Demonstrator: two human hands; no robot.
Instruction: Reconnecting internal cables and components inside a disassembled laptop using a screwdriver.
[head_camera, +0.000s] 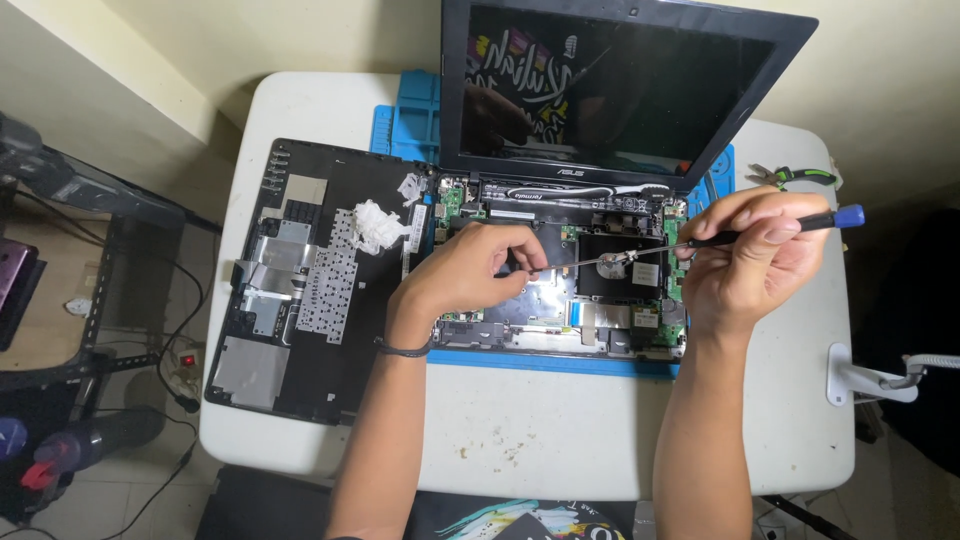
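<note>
On the white tabletop (520, 440) an opened laptop base (560, 290) lies; the right hand (745, 255) pinches a screwdriver (740, 236) (long axis running leftward), its tip just beside the left hand (470, 270) fingers (520, 262), curled on a small part.

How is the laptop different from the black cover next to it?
The laptop lies open on the blue mat, green circuit boards showing; the cover rests flat on the white table, showing silver foil. The laptop keeps its upright screen; the cover has none. Both are black.
</note>
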